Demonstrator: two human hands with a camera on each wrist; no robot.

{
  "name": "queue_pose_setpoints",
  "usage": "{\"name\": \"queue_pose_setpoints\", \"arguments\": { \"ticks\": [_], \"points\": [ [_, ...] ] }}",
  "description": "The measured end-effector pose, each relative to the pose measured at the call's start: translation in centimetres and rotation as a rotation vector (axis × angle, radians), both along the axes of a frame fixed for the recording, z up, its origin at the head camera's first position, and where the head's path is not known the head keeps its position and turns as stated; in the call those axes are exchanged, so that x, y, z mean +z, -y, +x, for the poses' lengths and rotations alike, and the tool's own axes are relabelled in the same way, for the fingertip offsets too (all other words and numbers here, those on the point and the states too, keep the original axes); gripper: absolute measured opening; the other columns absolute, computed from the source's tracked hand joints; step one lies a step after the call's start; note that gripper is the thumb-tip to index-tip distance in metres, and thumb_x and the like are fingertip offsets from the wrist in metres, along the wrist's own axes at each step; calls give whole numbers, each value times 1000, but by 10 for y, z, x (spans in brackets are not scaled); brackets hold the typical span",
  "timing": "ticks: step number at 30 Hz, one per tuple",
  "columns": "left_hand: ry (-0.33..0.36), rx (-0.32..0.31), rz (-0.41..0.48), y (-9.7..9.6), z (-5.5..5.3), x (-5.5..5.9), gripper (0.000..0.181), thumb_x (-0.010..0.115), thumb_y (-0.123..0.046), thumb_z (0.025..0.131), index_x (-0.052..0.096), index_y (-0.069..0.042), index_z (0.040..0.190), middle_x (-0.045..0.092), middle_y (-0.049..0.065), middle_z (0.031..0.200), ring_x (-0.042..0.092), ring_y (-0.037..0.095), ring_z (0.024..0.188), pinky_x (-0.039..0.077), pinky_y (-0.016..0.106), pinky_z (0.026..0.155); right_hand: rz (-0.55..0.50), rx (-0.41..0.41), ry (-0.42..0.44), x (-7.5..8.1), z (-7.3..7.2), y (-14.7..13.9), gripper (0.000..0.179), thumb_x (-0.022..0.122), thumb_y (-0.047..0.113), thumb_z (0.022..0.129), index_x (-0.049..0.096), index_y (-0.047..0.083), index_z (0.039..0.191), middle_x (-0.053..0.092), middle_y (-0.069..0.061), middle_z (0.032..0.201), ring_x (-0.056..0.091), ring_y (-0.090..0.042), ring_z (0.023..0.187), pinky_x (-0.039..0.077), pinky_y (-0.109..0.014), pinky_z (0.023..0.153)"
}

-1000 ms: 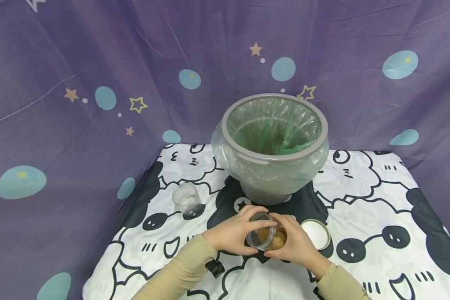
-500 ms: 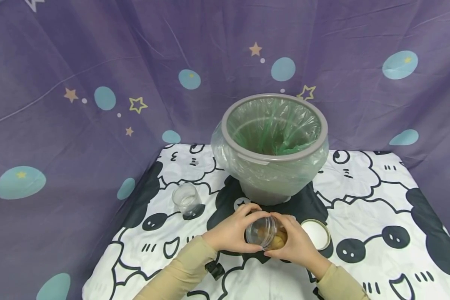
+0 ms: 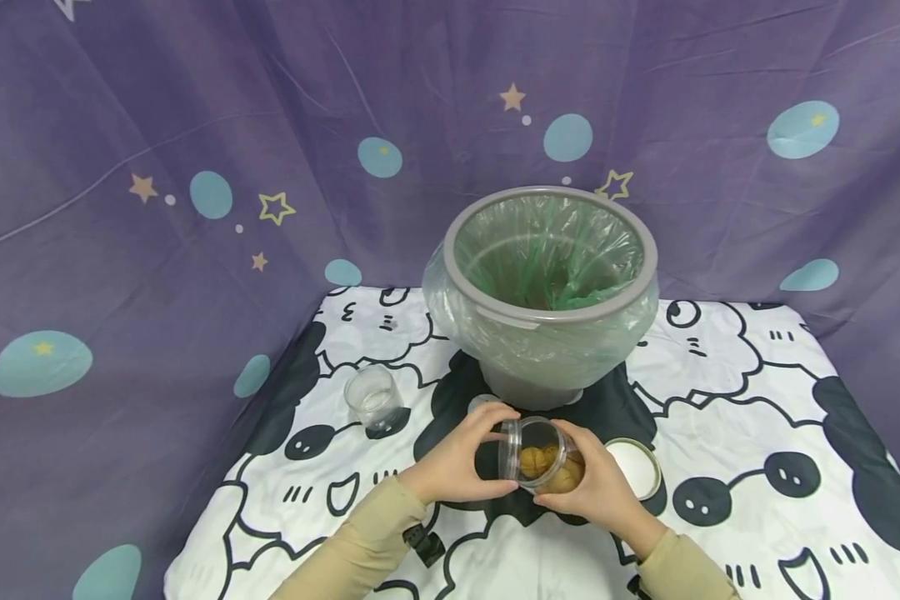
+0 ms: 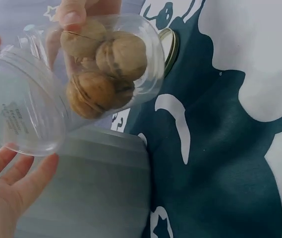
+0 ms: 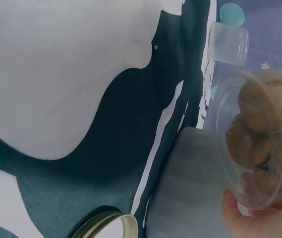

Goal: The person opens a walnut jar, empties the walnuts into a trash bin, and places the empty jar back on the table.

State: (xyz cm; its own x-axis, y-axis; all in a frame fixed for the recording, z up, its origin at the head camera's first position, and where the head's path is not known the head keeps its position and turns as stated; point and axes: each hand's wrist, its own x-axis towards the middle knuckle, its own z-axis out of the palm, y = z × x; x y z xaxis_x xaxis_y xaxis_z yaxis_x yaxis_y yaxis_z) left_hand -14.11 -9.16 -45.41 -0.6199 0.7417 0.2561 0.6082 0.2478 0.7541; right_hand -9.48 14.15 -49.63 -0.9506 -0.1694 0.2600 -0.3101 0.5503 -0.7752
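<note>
In the head view my left hand (image 3: pixel 465 458) holds an empty clear jar (image 4: pixel 19 106) on its side, thumb and fingers spread around it. My right hand (image 3: pixel 596 483) grips another clear jar (image 3: pixel 566 454), tilted toward the left one, with several walnuts (image 3: pixel 537 461) inside. The mouths of the two jars face each other closely in the left wrist view, where the walnuts (image 4: pixel 123 57) lie within the right jar. From the right wrist view, fingers (image 5: pixel 259 218) of the right hand show near the walnut jar's base.
A grey bin (image 3: pixel 547 315) lined with a green bag stands just beyond the hands. To the left, an empty clear jar (image 3: pixel 373 398) stands on the patterned cloth (image 3: pixel 727 433). A white, gold-rimmed lid (image 3: pixel 633 468) lies beside the right hand.
The left jar has swung away from overlapping the walnut jar and now shows nearly edge-on. The right hand has shifted slightly right, and the walnuts show more clearly at their jar's mouth.
</note>
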Motion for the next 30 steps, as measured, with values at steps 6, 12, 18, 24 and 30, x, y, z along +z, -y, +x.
{"name": "queue_pose_setpoints", "arguments": {
  "ticks": [6,12,18,24,30],
  "points": [
    [46,50,73,5,2,-5,74,78,-11,77,35,-12,137,36,13,138,43,25,127,46,32,100,-49,-7,14,-3,-1,-5,96,93,26,53,47,14,135,57,-6,124,57,-27,109,49,-43,89],
    [130,86,98,12,0,-10,74,78,-8,76,35,-7,136,37,11,138,43,29,128,44,32,102,-61,-15,24,-3,0,-11,96,93,27,53,46,14,136,58,-10,124,57,-27,110,48,-41,91],
    [283,61,193,19,-10,-24,77,74,5,76,25,1,136,32,20,139,37,42,130,40,31,106,-40,-32,37,-2,3,-18,98,93,28,54,45,14,137,59,-9,123,57,-27,110,47,-33,91],
    [360,84,123,27,-20,-41,86,74,1,78,19,-2,144,24,27,140,35,39,133,37,28,107,-74,-41,22,-2,5,-24,98,93,20,53,44,11,137,59,-9,123,55,-23,109,43,-17,90],
    [468,150,103,32,-31,-59,85,73,2,79,19,4,144,25,28,139,35,39,133,37,25,107,-71,-56,2,-2,6,-30,96,92,19,54,44,10,136,58,-9,121,54,-18,107,41,-16,89]
  ]
}}
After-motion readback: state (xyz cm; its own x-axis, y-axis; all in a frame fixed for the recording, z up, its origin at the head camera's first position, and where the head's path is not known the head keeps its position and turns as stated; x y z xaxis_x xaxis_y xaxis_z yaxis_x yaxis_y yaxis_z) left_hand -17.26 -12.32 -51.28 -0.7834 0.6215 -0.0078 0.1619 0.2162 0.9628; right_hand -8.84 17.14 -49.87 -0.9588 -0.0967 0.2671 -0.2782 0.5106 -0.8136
